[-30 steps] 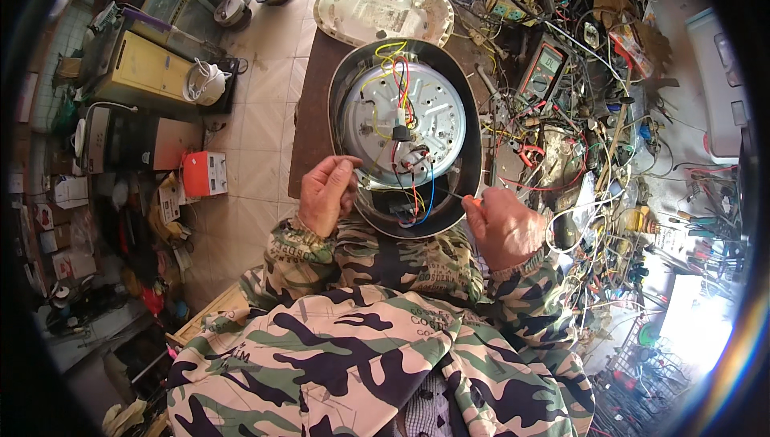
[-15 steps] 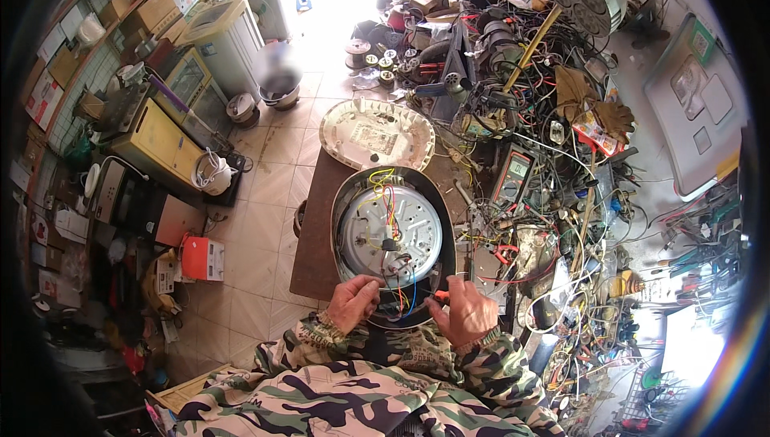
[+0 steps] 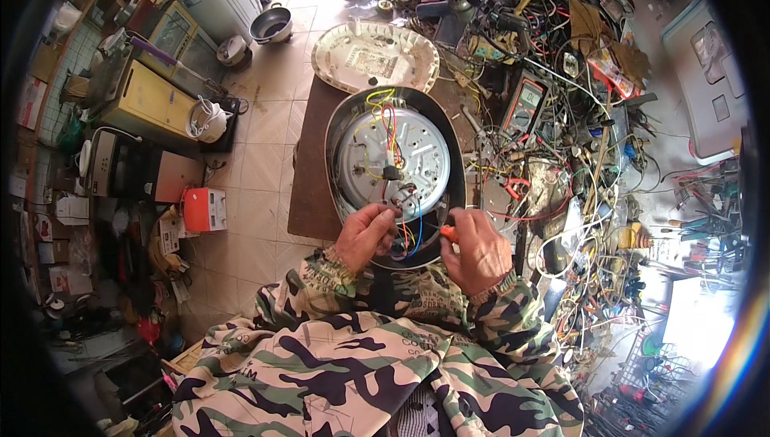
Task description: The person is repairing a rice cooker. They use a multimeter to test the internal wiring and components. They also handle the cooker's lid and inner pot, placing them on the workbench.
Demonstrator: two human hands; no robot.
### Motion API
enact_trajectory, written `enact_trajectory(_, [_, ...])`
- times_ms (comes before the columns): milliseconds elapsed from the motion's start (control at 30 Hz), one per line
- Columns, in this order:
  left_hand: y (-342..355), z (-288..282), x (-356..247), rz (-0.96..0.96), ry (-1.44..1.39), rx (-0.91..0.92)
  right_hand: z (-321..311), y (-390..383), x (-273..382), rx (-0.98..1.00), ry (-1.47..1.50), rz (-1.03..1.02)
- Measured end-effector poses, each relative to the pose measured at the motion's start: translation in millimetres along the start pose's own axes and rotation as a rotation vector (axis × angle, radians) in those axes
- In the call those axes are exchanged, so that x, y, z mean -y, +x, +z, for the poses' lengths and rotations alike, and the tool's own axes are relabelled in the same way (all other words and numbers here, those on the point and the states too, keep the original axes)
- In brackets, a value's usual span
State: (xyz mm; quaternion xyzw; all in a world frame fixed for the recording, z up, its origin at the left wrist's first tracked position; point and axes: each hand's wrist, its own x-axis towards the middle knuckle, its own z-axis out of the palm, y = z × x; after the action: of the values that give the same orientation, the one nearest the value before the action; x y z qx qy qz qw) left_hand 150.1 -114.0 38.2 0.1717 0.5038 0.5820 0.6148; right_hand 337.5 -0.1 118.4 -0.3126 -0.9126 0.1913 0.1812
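Note:
An opened oval appliance housing, which looks like an upturned rice cooker, lies on the bench with a round silver metal plate inside. Red, yellow and blue wires run over the plate to the near end. My left hand is closed in a pinch at the wires over the near left rim; what its fingertips hold is too small to make out. At the near right rim, my right hand grips an orange-handled tool, apparently a screwdriver, its tip unclear against the dark housing.
Beyond the housing lies a cream oval base cover. A multimeter and red-handled pliers lie among tangled cables on the right. Brown bench top shows at left; tiled floor lies beside it, with a red-and-white box.
The view has tilted, so the bench and housing sit higher in the picture. My left fingertips have moved slightly farther in over the wires. My right hand still grips the orange-handled tool.

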Motion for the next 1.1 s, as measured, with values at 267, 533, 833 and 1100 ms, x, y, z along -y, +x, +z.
enact_trajectory(267, [11.7,4.8,11.4,-0.021,0.041,0.032,-2.3,-0.7,-2.5,-0.021,0.03,-0.006])
enact_trajectory(533, [11.0,4.9,11.1,-0.027,0.037,0.009,-1.2,-1.9,-5.4,-0.006,0.053,-0.034])
enact_trajectory(833, [8.9,5.9,12.0,-0.019,0.005,0.006,-4.3,1.0,-2.8,0.022,-0.008,0.034])
enact_trajectory(1100, [8.4,7.5,10.5,-0.024,-0.013,0.005,2.4,-2.5,-12.2,-0.011,0.009,-0.01])
